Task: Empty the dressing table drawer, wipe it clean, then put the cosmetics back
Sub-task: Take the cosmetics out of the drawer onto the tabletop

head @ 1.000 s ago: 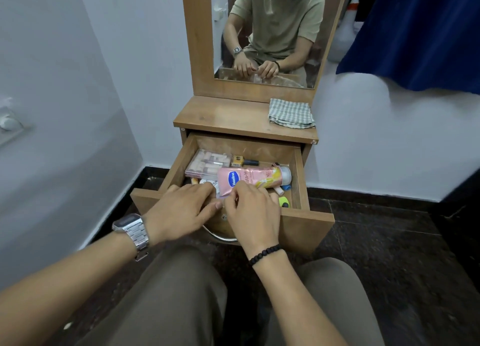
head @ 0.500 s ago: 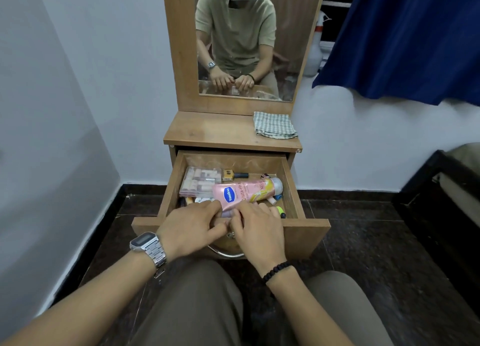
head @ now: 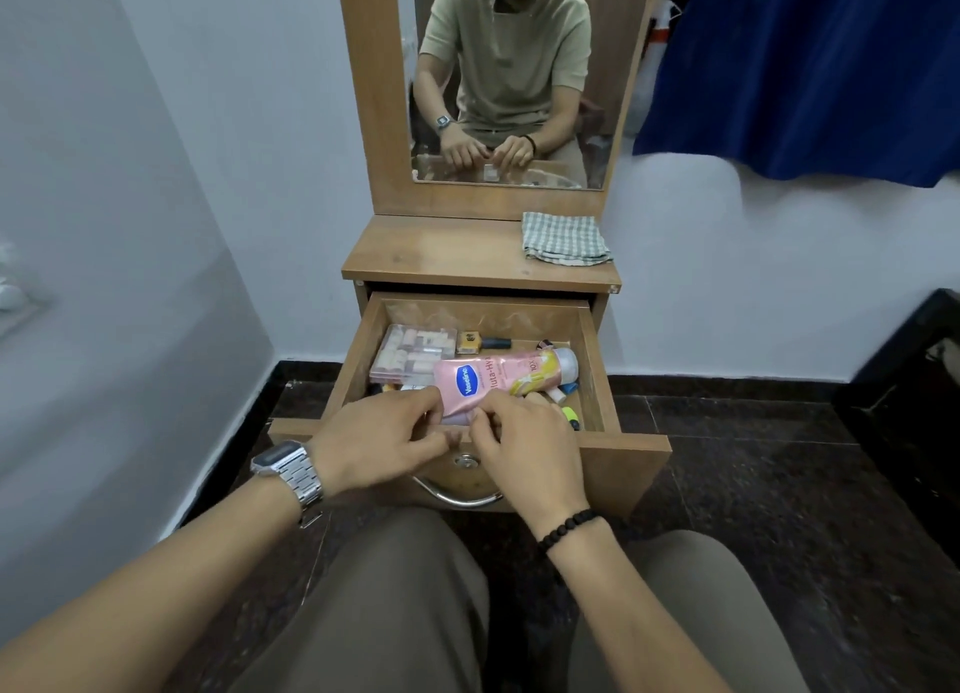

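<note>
Both hands are down at the near end of the pink lotion tube point(head: 498, 378), which lies crosswise in the open drawer point(head: 597, 370). The left hand point(head: 379, 440) has its fingers curled onto the crimped tail of the tube, and the right hand point(head: 524, 445) pinches the same end just beside it, fingertips nearly touching the left's. So the grip is a two-handed pinch on the flat tail, as far as I can tell.

My guess is that the tube is soft and squashy, light, with a slick plastic skin. I'd grab it mid-body rather than by the tail, so it doesn't flop or slide.

Beyond the grip, a clear case of little bottles point(head: 413, 352) sits at the far left, and small bits are scattered under the cap end on the right. Further out, a checked cloth point(head: 563, 237) waits on the table point(head: 441, 255) top, below the mirror point(head: 511, 68).
</note>
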